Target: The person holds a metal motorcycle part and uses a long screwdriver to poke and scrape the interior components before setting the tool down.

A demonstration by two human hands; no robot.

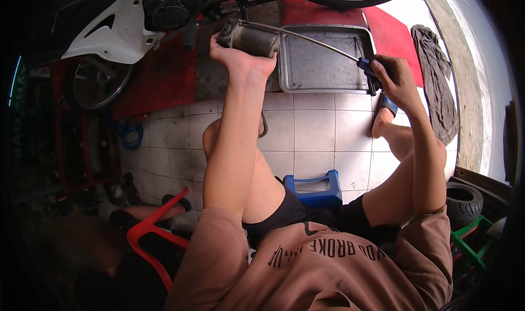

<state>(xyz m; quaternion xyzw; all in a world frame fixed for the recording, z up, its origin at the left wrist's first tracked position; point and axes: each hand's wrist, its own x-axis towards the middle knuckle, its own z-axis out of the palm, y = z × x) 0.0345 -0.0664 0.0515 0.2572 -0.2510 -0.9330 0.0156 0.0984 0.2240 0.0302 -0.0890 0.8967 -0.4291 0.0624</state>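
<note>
Left hand (240, 57) is gripping the grimy motor (249, 37) up by the motorbike (126, 27), probably bracing it, while the right hand (396, 78) is closed on a long screwdriver (317, 40) reaching into it. Metal tray (322, 65) is sitting underneath, likely catching bits.

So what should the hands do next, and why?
Probably keep the left hand steadying the grey motor part while the right hand turns the long screwdriver, since its tip sits at the part's end, above the metal tray.
</note>
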